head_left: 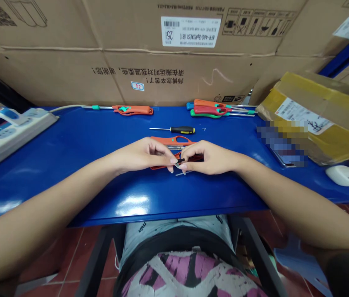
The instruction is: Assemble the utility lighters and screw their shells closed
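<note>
Patterned pink, grey and black clothing (177,272) occupies the foreground, well nearside of the slim black-and-yellow screwdriver (182,130) on the glossy blue bench (106,194). Nearside of the screwdriver, left hand (137,155) and right hand (216,159) pinch a small black-and-metal part (180,160), fingers narrow; orange plastic casing (165,141) lies between. Light, low, steady fingertip pressure suits so small a piece.

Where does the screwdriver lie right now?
In the head view, the screwdriver lies mid-table, just beyond the open orange casing and the hands, its tip pointing left.
</note>
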Demonstrator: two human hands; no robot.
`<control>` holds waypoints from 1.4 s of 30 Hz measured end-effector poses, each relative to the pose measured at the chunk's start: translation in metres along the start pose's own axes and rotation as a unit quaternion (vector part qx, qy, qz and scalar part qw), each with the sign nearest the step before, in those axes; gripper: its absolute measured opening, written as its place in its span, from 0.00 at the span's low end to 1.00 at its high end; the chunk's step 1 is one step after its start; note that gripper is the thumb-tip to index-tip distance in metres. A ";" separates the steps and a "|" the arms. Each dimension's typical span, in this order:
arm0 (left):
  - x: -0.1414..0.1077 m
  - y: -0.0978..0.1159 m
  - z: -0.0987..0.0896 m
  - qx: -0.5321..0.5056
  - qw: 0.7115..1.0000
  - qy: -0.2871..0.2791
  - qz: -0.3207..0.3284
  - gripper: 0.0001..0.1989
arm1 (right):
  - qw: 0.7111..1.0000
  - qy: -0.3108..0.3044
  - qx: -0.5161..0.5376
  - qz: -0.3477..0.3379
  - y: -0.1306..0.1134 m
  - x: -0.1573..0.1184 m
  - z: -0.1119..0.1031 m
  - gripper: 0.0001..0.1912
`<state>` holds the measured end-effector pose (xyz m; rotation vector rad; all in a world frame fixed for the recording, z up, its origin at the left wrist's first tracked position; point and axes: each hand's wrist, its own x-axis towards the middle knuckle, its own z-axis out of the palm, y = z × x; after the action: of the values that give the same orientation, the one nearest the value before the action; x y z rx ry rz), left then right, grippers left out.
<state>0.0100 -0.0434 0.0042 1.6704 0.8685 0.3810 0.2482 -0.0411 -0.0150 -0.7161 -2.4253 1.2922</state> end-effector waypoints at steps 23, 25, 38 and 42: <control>-0.001 -0.008 0.002 -0.014 0.998 0.065 0.021 0.09 | 0.999 0.016 0.039 -0.016 -0.001 -0.002 -0.006 0.12; -0.001 -0.008 0.002 -0.012 0.997 0.069 0.025 0.08 | 0.999 0.020 0.033 -0.017 -0.002 -0.002 -0.007 0.12; 0.001 -0.013 0.002 -0.004 0.996 0.084 0.030 0.10 | 0.998 0.054 0.026 -0.017 -0.002 -0.002 -0.008 0.12; 0.001 -0.014 0.002 0.004 0.996 0.084 0.030 0.10 | 0.998 0.062 0.021 -0.025 -0.001 -0.002 -0.008 0.11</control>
<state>0.0074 -0.0432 -0.0093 1.6915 0.9453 0.5671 0.2538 -0.0371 -0.0097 -0.6986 -2.2971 1.2385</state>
